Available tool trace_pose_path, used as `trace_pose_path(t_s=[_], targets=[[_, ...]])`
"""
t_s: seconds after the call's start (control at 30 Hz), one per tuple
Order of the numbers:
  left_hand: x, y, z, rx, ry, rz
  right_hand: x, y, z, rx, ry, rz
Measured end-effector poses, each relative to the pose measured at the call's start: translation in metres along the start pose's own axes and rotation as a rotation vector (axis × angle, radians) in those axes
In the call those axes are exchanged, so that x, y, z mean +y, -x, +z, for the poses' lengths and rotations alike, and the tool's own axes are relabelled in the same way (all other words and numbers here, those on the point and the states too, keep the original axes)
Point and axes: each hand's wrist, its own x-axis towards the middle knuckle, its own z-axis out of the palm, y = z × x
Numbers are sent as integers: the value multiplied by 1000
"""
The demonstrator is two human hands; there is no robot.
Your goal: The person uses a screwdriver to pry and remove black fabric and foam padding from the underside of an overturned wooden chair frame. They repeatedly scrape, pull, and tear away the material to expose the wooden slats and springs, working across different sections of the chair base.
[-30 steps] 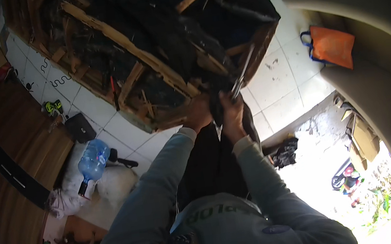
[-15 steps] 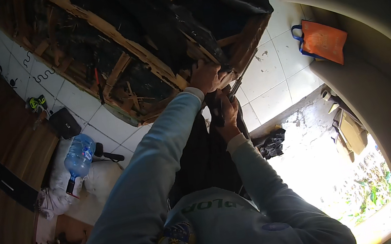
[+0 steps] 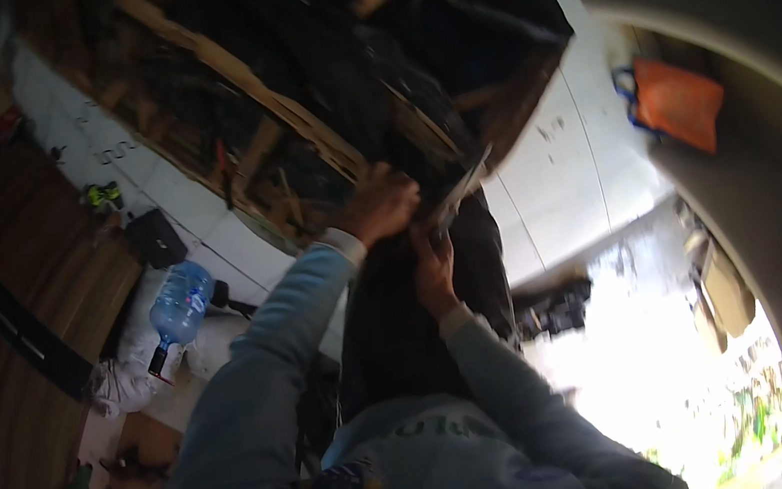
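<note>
In front of me lies a broken wooden furniture frame (image 3: 227,61) with torn black covering (image 3: 323,62). My left hand (image 3: 380,204) is closed at its near edge, beside a splintered wooden rail; whatever its fingers pinch is hidden. Just below and to the right, my right hand (image 3: 433,270) is wrapped around the near end of a slim metal tool (image 3: 464,188). The tool points up and right along the frame's near corner. Motion blur hides its exact kind. Both hands are above my dark-trousered legs (image 3: 403,324).
To the left are a blue water bottle (image 3: 180,301) on white sacks, a black case (image 3: 155,239), a yellow-green tool (image 3: 103,196) and zigzag springs (image 3: 116,152) on the tiles. A wood-grained cabinet (image 3: 29,258) stands far left. An orange bag (image 3: 680,103) is at the right.
My left hand has come away from the frame's corner, toward me and left. My right hand has shifted slightly left and down with the metal tool. The whole view has shifted and blurred.
</note>
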Motion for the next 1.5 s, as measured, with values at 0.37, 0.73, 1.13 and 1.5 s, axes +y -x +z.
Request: trace_pose_path(t_s=[0.37, 0.73, 1.13, 1.5], targets=[[-120, -141, -154, 1078, 289, -924, -62, -19, -19, -186, 522, -117], [-179, -74, -201, 795, 75, -818, -173, -182, 124, 39, 846, -545], [-230, -151, -267, 827, 570, -561, -152, -284, 281, 345, 966, -688], [-271, -136, -298, 511, 211, -299, -152, -266, 301, 437, 1221, -493]])
